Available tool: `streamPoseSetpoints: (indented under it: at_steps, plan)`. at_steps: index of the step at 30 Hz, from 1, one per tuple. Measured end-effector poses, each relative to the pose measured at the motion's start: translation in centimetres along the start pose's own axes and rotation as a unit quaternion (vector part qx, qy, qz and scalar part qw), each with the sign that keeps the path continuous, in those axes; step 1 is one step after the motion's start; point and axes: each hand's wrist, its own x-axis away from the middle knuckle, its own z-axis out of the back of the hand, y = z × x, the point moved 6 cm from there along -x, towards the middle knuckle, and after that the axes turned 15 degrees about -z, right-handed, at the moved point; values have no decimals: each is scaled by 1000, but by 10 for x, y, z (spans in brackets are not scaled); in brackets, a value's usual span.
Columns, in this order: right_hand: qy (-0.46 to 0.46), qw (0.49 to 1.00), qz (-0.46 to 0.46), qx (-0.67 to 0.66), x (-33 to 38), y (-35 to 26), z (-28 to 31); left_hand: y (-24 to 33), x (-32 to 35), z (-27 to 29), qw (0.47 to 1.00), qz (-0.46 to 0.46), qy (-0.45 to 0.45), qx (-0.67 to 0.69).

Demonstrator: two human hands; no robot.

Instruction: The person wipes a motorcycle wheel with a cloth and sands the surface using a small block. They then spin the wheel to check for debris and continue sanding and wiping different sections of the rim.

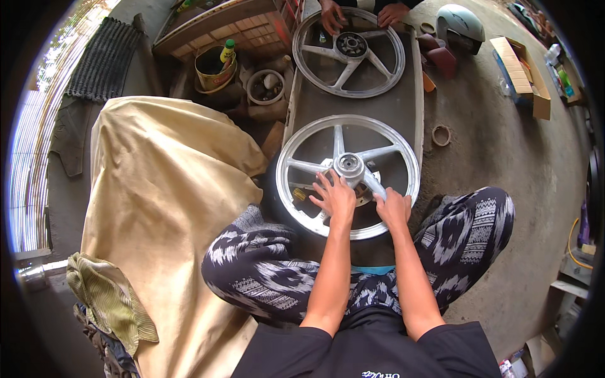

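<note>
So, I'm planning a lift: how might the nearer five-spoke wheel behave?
The nearer five-spoke wheel looks stiff, with thick metal spokes. It may feel heaviest around its chunky hub. Stood upright, its round rim could roll.

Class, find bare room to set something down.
Bare grey concrete floor lies between the small brown ring and open brown cardboard box. Crowded: around the round yellow bucket and at the near silver metal wheel, under left hand and right hand.

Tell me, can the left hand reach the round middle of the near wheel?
Probably yes: the left hand is spread open very close to the hub, and nothing seems to block its way.
</note>
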Motion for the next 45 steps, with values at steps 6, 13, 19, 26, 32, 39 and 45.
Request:
streamPoseSetpoints:
  at_steps: [6, 13, 19, 26, 32, 39, 45]
  plan:
    - [-9, 1000, 5, -1, 3, -2, 4, 4, 4, 0, 998, -11, -28, -46]
    - [7, 1000, 9, -22, 1, 8, -3, 6, 15, -4, 1000, -4, -6, -8]
    - [12, 1000, 18, -8, 1, 1, 0, -2, 0, 2, 1000, -7, 3, -3]
    - [6, 1000, 22, -1, 9, 2, -2, -7, -1, 9, 998, 19, -30, 51]
    - [-20, 1000, -1, 7, 3, 2, 4, 5, 15, 1, 998, 12, -55, 25]
    - [-6, 1000, 9, 2, 1, 3, 1, 7, 11, 2, 998, 29, -43, 43]
    - [10, 1000, 25, -1, 1, 0, 1, 1, 12, -2, 997, 33, -60, 46]
